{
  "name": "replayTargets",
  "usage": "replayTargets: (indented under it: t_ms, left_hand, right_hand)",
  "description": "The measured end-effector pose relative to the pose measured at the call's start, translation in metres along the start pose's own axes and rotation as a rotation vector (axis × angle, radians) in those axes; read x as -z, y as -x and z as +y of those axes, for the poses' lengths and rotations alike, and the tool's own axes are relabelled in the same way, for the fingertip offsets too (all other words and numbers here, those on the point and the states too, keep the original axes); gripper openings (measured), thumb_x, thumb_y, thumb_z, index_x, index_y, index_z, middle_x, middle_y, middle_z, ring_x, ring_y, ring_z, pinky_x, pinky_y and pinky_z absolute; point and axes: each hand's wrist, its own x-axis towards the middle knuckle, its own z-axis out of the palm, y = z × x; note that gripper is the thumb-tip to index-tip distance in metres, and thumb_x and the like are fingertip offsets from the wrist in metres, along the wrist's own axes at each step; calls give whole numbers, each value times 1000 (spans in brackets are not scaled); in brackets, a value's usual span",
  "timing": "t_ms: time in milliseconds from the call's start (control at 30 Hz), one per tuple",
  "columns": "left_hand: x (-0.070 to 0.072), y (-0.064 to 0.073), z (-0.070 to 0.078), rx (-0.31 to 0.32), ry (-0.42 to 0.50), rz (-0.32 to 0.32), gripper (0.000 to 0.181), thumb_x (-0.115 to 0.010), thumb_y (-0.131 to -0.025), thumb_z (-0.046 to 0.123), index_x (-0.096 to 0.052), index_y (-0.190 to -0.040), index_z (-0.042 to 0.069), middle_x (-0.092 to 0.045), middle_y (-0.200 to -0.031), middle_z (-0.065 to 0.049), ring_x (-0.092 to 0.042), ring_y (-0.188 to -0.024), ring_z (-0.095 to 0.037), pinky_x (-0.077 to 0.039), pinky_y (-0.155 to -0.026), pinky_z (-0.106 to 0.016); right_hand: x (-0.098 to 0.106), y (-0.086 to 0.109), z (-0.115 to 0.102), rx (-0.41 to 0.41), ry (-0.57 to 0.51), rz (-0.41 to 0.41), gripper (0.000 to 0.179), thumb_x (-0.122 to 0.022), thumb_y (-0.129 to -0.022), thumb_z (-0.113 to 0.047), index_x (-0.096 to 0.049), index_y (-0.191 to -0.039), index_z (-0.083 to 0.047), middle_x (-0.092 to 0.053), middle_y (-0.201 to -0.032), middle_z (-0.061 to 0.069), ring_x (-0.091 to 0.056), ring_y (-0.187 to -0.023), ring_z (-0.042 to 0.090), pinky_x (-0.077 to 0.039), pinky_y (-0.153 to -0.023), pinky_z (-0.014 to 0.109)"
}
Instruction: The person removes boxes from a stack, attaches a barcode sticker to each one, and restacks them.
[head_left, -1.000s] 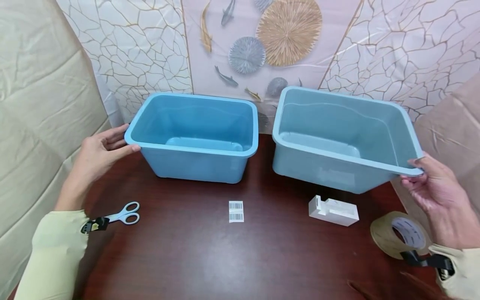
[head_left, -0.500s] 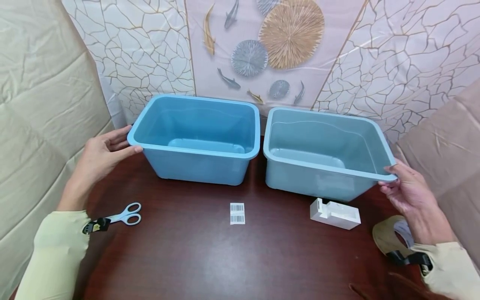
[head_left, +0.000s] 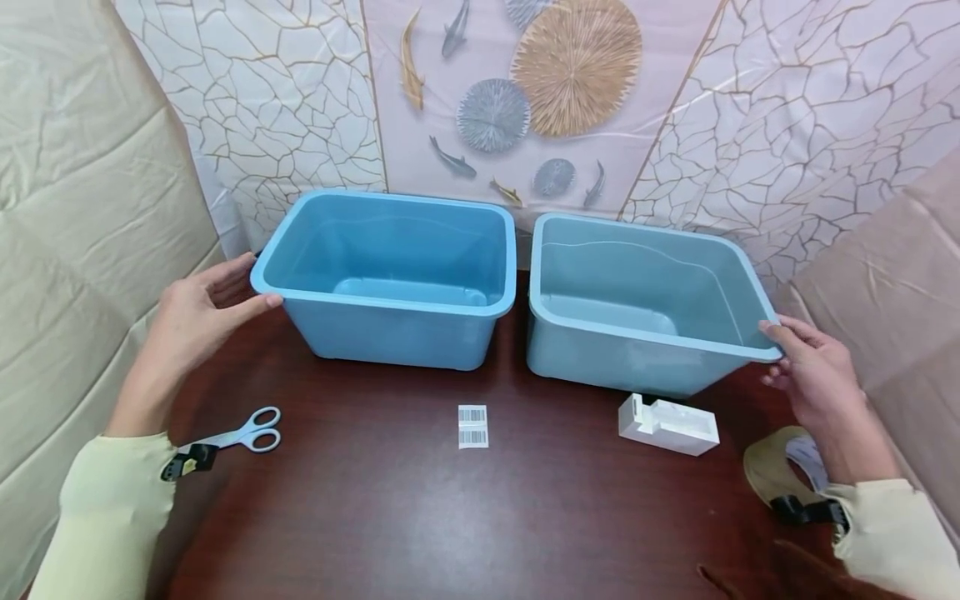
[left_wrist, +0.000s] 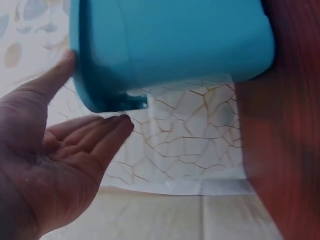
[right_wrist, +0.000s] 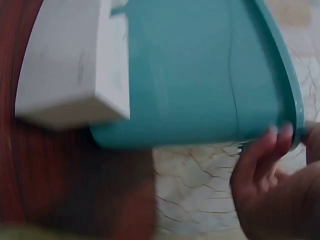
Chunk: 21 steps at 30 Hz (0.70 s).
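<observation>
A blue plastic tub (head_left: 390,333) stands at the left back of the table. My left hand (head_left: 198,321) is at its left front corner; in the left wrist view, the thumb touches the rim while the other fingers lie fairly straight below it. Beside it, on the right, is a grey-blue plastic tub (head_left: 607,354). My right hand (head_left: 821,379) pinches its right front corner, with the thumb over the rim and fingertips (right_wrist: 282,137) against the outer side.
A white notched box (head_left: 667,425) lies before the right tub. A barcode label (head_left: 473,427) is at the table's middle, light-blue scissors (head_left: 258,431) are on the left. My right wrist partly hides a roll of brown tape (head_left: 772,471). A patterned curtain (head_left: 300,100) hangs behind.
My right hand has moved the grey-blue tub leftward and down, so it stands close beside the blue tub. The left hand and blue tub have stayed in place.
</observation>
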Motion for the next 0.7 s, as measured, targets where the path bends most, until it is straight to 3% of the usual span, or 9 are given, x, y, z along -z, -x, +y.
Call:
replayTargets:
  t_ms: [100, 167, 267, 300, 367, 467, 533, 600, 700]
  left_hand:
    - [0, 8, 14, -52, -97, 57, 90, -82, -88, 56, -43, -163, 26, -56, -158, -10, -56, -145, -35, -50, -114, -43]
    - [-4, 13, 27, -145, -135, 124, 89, -86, -87, 50, -45, -162, 25, -58, -156, -14, -56, -142, -41, -45, -111, -63]
    - [-17, 21, 47, -377, -173, 261, 86, -91, -84, 37, -52, -158, 20, -64, -149, -16, -70, -118, -39, -54, -96, -48]
    - [-22, 23, 53, -473, -175, 303, 84, -92, -83, 34, -55, -156, 17, -66, -147, -16, -73, -103, -36, -55, -89, -39]
    - [-32, 29, 67, -643, -170, 352, 78, -89, -86, 39, -57, -153, 15, -68, -145, -12, -75, -101, -33, -55, -90, -26]
    - [-50, 37, 87, -853, -131, 319, 71, -76, -95, 50, -59, -151, 10, -67, -147, -9, -76, -112, -31, -52, -108, -20]
    - [-64, 42, 98, -935, -96, 244, 68, -71, -98, 52, -60, -150, 9, -68, -146, -8, -68, -132, -32, -46, -118, -27]
    - [-79, 45, 106, -984, -76, 128, 64, -76, -96, 46, -63, -147, 9, -70, -142, -6, -69, -130, -26, -49, -116, -31]
    - [-102, 51, 112, -960, -94, -88, 57, -83, -92, 37, -67, -142, 14, -74, -134, -1, -71, -124, -17, -56, -107, -33]
  right_hand:
    - [-14, 11, -9, 99, 370, 302, 21, -73, -99, -37, -73, -120, -31, -59, -78, -19, -51, -64, -1, -45, -59, 16]
    - [-27, 18, -13, 218, 547, 480, 36, -72, -97, -42, -70, -131, -29, -52, -83, -23, -48, -72, -6, -38, -69, 14]
    - [-51, 29, -13, 493, 671, 624, 46, -71, -95, -37, -68, -137, -20, -45, -89, -29, -42, -82, -12, -30, -79, 13]
    - [-60, 33, -12, 591, 681, 625, 43, -71, -94, -34, -70, -134, -16, -44, -90, -31, -42, -84, -14, -28, -82, 14]
    - [-80, 40, -9, 768, 677, 578, 39, -71, -93, -27, -72, -128, -9, -46, -93, -31, -42, -87, -13, -28, -84, 15]
    - [-110, 54, -3, 928, 674, 453, 40, -73, -92, -24, -72, -126, -2, -57, -93, -15, -42, -93, -11, -28, -85, 18]
    - [-130, 64, 3, 996, 669, 368, 41, -73, -91, -23, -72, -125, 0, -61, -92, 2, -44, -94, -6, -28, -85, 20]
    - [-148, 73, 11, 1044, 675, 276, 40, -74, -90, -22, -72, -123, 1, -61, -92, 15, -46, -93, 3, -30, -84, 22]
    - [-172, 84, 27, 1081, 695, 109, 36, -76, -89, -20, -73, -119, 0, -62, -91, 17, -51, -89, 17, -34, -83, 26]
